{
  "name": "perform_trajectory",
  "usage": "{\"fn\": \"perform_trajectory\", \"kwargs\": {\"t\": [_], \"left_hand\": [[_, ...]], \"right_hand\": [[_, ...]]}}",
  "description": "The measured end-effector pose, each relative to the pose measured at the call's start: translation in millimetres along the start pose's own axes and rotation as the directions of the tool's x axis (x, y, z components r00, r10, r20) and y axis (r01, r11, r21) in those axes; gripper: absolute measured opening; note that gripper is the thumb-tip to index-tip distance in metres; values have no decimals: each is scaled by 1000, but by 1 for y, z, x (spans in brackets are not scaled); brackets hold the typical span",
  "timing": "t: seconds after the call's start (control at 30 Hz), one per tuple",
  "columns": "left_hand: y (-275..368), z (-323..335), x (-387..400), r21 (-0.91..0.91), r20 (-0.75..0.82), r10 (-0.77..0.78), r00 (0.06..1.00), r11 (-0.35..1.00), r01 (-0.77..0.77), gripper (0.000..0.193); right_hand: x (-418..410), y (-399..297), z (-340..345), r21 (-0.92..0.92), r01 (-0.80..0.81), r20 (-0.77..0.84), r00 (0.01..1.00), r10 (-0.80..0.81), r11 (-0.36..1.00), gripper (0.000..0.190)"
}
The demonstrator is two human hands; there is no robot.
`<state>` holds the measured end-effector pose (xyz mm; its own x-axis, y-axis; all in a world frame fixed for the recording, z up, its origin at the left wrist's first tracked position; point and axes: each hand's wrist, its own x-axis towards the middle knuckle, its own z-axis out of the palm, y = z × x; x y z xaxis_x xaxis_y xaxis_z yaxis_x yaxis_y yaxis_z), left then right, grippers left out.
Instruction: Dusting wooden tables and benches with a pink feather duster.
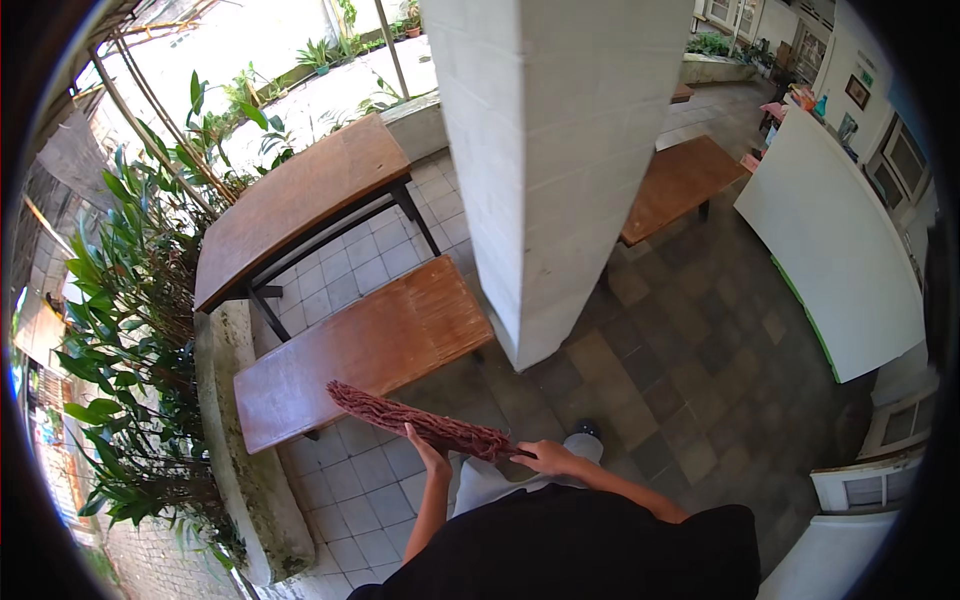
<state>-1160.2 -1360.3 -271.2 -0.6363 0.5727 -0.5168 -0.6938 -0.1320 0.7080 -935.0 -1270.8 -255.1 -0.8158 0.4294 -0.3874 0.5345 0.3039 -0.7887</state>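
Observation:
A long duster [420, 424] of reddish-brown twisted strands lies slantwise in front of my body, its far tip over the bench. My right hand [551, 457] is closed around its short dark handle at the near right end. Partway along the strands, my left hand [431, 454] holds it from below, thumb up on the near side; the other fingers are mostly hidden. Just beyond the duster stands a low wooden bench [375, 330] with a worn reddish-brown top.
A higher wooden table [300, 202] on dark legs stands behind the bench. The white pillar [517, 187] rises to its right. Leafy plants [135, 360] grow behind a low mossy wall [232, 450] at left. Another wooden table [675, 187] and a white panel [832, 240] are at right.

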Motion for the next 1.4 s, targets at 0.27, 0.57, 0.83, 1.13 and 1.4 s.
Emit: {"fn": "perform_trajectory", "kwargs": {"t": [0.27, 0.57, 0.83, 1.13, 1.4], "left_hand": [[-103, 111, -10, -165, -248, 110, 962, 974, -154, 57], [-182, 196, -6, 147, -318, 295, 901, 954, -260, 60], [-269, 282, 26, 265, -340, 232, 911, 953, -144, 61], [-362, 389, 151, 360, -279, 28, 960, 930, 78, 48], [-321, 594, 182, 404, 2, -150, 989, 904, 136, 39]], "right_hand": [[-90, 144, -109, -63, -9, -34, 999, 7, 998, 52], [-166, 254, -238, -192, -421, -105, 907, 408, 887, 70], [-151, 351, -338, -209, -527, -212, 847, 488, 824, 68], [-104, 401, -516, -291, -524, -304, 844, 442, 800, 64], [-29, 434, -618, 7, -371, -147, 918, 368, 929, 30]]}}
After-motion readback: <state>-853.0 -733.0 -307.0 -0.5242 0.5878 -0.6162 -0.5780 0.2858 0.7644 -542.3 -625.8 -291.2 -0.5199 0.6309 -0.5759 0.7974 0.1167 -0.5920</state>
